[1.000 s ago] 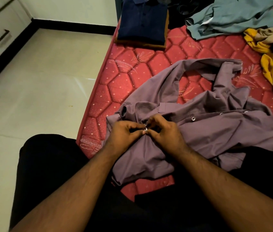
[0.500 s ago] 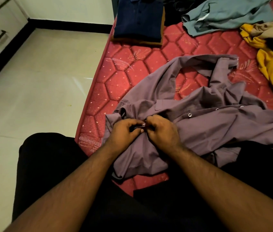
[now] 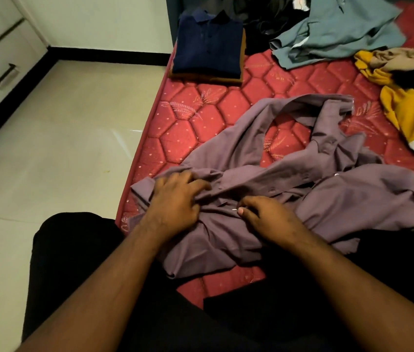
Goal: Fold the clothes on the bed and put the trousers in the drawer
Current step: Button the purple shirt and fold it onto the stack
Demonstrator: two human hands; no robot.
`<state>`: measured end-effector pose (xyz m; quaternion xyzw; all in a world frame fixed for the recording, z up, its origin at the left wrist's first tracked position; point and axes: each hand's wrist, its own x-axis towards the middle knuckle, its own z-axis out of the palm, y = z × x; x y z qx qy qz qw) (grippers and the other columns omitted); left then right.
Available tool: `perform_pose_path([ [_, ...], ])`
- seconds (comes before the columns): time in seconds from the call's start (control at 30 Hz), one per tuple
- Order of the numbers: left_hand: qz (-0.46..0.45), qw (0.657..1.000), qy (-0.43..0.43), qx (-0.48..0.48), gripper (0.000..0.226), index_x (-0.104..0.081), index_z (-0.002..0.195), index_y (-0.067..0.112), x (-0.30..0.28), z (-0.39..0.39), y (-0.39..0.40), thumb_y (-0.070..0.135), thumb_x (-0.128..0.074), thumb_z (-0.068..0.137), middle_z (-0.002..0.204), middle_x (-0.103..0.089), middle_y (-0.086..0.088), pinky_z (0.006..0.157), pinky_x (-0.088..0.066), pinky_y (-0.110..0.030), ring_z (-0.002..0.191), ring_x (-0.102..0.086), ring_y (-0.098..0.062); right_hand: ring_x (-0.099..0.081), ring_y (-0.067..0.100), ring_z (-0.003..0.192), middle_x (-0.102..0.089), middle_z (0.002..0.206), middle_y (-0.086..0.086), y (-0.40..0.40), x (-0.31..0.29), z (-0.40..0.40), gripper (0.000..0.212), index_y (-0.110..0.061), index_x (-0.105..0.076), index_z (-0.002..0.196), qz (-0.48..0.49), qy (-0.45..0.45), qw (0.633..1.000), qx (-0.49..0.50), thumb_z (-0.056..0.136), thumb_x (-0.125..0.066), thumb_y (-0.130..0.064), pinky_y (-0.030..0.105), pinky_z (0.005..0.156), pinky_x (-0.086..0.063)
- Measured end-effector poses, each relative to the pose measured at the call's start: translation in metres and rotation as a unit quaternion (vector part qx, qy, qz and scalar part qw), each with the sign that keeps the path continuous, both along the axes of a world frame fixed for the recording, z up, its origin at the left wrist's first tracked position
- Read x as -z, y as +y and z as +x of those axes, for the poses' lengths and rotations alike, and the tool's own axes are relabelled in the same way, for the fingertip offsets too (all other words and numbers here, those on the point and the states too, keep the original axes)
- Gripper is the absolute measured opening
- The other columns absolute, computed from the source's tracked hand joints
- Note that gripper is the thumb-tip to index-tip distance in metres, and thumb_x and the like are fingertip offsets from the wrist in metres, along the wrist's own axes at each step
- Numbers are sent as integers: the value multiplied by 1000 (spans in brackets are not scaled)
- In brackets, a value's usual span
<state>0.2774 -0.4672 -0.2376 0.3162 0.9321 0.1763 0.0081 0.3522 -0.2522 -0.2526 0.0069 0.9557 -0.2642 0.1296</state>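
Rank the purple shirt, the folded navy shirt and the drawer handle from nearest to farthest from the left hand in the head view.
1. purple shirt: under the left hand, touching.
2. folded navy shirt: farther up the bed's left edge.
3. drawer handle: far left, across the floor.

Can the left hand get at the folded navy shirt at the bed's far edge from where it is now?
Probably yes. The left hand lies flat on the purple shirt, holding nothing, and only bare mattress lies between it and the navy shirt. It looks a long stretch, though.

A rumpled mauve shirt [image 3: 289,199] lies unfolded at the bed's [image 3: 188,138] near edge; farther back, a folded navy shirt [image 3: 208,44] and loose grey-blue [image 3: 332,31] and yellow clothes [image 3: 403,107].
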Motion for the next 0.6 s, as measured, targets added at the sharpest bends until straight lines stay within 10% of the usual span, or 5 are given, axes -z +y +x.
perform_pose_path([
  [0.1, 150, 980, -123, 43, 27, -74, 97, 11, 1, -1, 28, 7, -58, 76, 98, -71, -7, 86, -47, -30, 92, -63, -18, -60, 20, 106, -63, 113, -3, -5, -1, -3, 24, -33, -62, 112, 43, 22, 999, -10, 90, -57, -40, 35, 86, -49],
  [0.4, 35, 987, -154, -26, 58, -61, 132, 26, 32, -7, 15, 27, -79, 77, 114, -60, -5, 94, -48, -39, 107, -57, -26, -60, 28, 103, -52, 116, 3, -18, -11, -9, 24, -27, -67, 109, 159, 62, 984, -47, 94, -52, -39, 35, 78, -46],
  [0.6, 128, 980, -111, -102, 20, -74, 102, 14, 31, -2, 12, 14, -73, 82, 105, -70, -5, 88, -48, -31, 100, -64, -22, -61, 27, 83, -62, 86, -2, -14, -7, -12, 20, -26, -73, 81, 168, 181, 968, -50, 80, -55, -35, 35, 67, -43],
])
